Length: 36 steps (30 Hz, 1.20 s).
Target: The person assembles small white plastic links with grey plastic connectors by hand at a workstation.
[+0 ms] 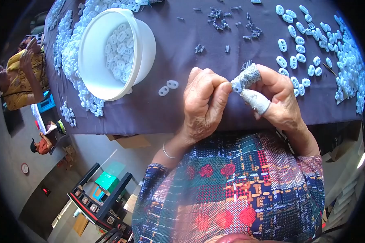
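Observation:
Over the table's near edge, my two hands meet at a small translucent plastic piece [237,87]. My right hand [286,99] pinches it between thumb and forefinger, both wrapped in worn, greyish finger covers. My left hand [202,101] is closed, its thumb and forefinger tips pressed together at the left side of the same piece. Fingertips hide most of the piece. Just beyond my right forefinger lie a few small dark coil springs [247,64]. Two white oval plastic pieces with two holes [168,88] lie to the left of my left hand.
A white bucket [147,48], partly filled with oval pieces, stands at the left among heaps of small white parts [75,60]. Loose springs [217,20] are scattered at the far middle. More oval pieces [300,48] spread rightward to a heap [353,60]. Other people sit far left.

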### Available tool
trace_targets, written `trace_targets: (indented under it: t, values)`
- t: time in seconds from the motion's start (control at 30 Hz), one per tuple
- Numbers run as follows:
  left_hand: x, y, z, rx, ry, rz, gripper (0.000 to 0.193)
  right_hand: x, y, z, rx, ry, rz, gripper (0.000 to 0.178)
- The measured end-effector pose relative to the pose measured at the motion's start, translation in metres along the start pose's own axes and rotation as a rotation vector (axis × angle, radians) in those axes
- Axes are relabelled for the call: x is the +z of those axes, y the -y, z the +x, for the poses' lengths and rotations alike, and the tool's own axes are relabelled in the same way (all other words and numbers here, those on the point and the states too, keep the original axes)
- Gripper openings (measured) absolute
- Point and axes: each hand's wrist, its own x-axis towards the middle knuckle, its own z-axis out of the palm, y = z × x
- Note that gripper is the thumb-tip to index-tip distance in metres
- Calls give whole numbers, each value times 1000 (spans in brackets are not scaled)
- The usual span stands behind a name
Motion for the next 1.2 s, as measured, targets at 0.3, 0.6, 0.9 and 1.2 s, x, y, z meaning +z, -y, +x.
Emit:
trace_targets:
  t: [0.3,0.6,0.9,1.2]
  values:
    - [-2,-2,0,-58,18,-38,10,4,-3,3,23,-73,-76,8]
    - [-5,-4,5,-139,74,-71,16,1,-4,2,64,-40,-32,7]
    - [-1,-3,2,-213,-55,-142,10,2,-6,6,-288,-38,-404,3]
    - [-1,-1,2,-278,-112,-284,12,5,-2,0,-141,-79,1,21]
